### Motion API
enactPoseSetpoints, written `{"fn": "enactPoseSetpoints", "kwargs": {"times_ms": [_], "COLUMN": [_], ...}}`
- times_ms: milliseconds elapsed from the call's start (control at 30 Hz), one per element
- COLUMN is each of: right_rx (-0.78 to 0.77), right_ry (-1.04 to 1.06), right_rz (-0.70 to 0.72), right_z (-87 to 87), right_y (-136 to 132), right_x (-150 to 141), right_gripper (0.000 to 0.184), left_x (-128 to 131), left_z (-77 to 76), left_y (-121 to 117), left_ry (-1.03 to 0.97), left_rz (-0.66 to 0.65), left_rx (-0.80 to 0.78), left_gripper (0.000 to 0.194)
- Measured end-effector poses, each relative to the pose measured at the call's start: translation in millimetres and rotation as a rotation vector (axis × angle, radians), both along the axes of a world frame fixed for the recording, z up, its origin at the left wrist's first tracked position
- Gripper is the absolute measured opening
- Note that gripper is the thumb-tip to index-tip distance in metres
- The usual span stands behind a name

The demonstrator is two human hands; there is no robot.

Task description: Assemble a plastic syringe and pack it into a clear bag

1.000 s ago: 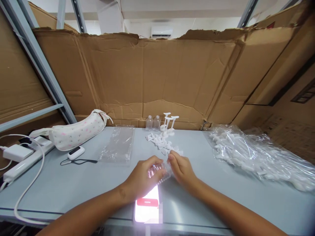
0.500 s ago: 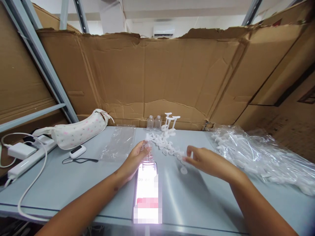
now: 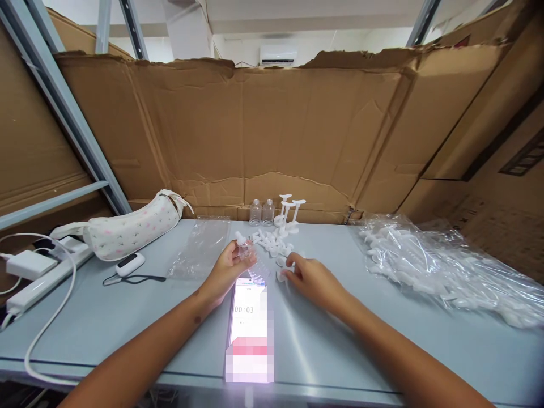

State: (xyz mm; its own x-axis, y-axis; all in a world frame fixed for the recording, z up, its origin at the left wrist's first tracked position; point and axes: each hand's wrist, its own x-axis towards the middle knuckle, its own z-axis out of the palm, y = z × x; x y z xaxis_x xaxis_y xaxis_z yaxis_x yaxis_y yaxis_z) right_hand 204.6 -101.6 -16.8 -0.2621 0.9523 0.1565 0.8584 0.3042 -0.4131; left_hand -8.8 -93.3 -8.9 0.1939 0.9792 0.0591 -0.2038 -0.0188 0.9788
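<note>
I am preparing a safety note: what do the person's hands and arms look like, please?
The left hand and right hand are bare, with no glove or ring visible. The left forearm and right forearm show no sleeve or watch; a small spot lies near the left wrist.

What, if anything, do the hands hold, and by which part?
The left hand holds a clear bottle by its side. The right hand is at a white piece; a grip cannot be told.

The figures "00:03" (image 3: 244, 310) glow on the screen of a phone (image 3: 250, 324) lying near the front edge of a gray desk (image 3: 340, 354); printing (image 3: 525, 156) on cardboard (image 3: 488, 139) at right is illegible.
</note>
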Motion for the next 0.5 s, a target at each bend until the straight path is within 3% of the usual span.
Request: {"fn": "enactPoseSetpoints", "kwargs": {"times_ms": [200,333,500], "right_rx": [0.169,0.199,0.17], "right_ry": [-0.035,-0.145,-0.175], "right_rz": [-0.077,-0.075,-0.064], "right_z": [16.9,23.2,18.9], "right_y": [16,52,99], "right_x": [13,17,14], "right_gripper": [0.023,0.037,0.045], "left_x": [0,-2,-5], "left_z": [-3.8,-1.7,1.0], "left_y": [4,6,10], "left_ry": [0.012,0.035,-0.03], "left_rz": [0.005,0.052,0.095], "left_rx": [0.055,0.045,0.021], "left_gripper": [0.047,0.046,0.05]}}
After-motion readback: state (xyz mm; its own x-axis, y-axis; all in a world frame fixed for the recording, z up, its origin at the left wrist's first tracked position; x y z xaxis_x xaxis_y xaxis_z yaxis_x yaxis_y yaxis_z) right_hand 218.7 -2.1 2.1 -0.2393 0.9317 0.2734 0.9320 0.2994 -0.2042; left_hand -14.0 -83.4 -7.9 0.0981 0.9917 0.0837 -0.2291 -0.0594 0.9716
